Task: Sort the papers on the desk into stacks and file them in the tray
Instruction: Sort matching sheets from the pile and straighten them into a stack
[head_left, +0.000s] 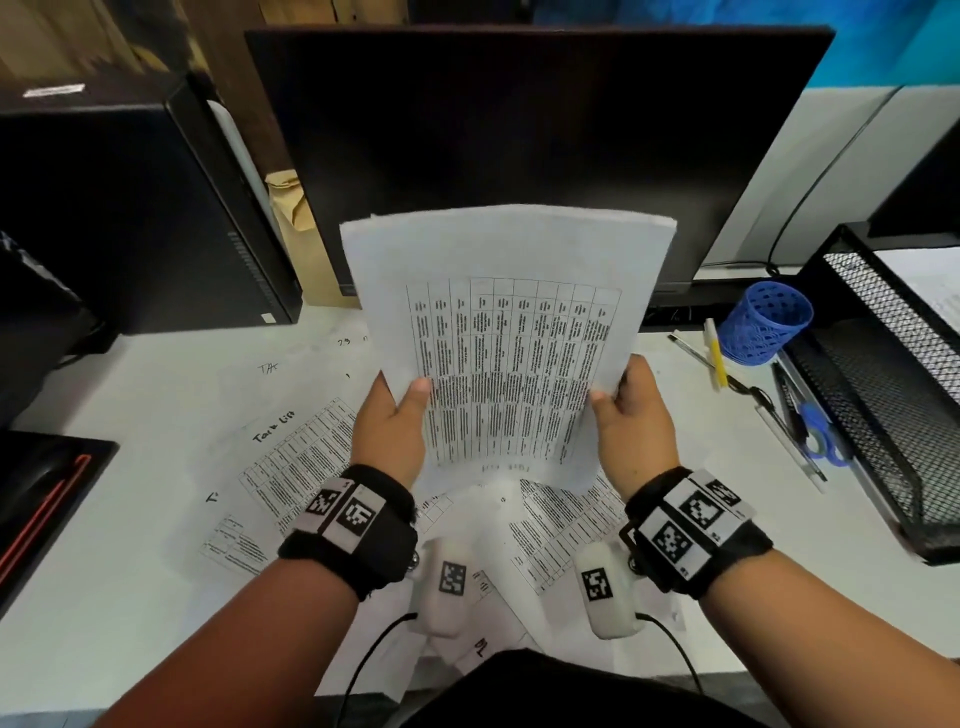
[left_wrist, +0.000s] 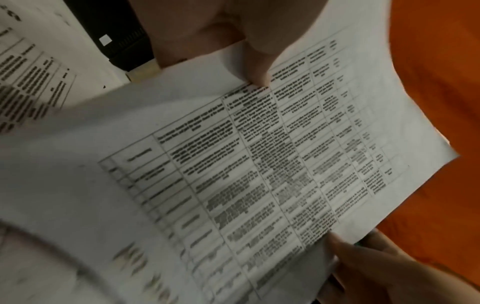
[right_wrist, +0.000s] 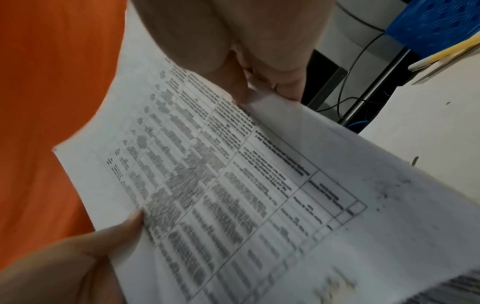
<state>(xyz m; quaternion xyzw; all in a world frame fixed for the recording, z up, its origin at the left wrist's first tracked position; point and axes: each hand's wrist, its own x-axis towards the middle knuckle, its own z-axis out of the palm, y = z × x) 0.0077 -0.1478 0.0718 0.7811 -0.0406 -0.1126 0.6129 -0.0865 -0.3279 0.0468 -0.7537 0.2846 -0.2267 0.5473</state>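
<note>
I hold a stack of printed sheets (head_left: 511, 332) with a table on top, raised above the desk in front of the monitor. My left hand (head_left: 393, 422) grips its left edge, thumb on the front. My right hand (head_left: 630, 415) grips the right edge the same way. In the left wrist view the held stack (left_wrist: 259, 160) fills the frame under my left hand (left_wrist: 228, 41); in the right wrist view the stack (right_wrist: 233, 185) runs below my right hand (right_wrist: 246, 51). More printed papers (head_left: 296, 467) lie scattered on the desk beneath. The black mesh tray (head_left: 893, 395) stands at the right.
A dark monitor (head_left: 519, 145) stands right behind the held sheets, a black computer case (head_left: 130, 208) at the left. A blue pen cup (head_left: 768, 322), pens and blue scissors (head_left: 815, 436) lie between the papers and the tray. A brown envelope (head_left: 296, 234) leans behind.
</note>
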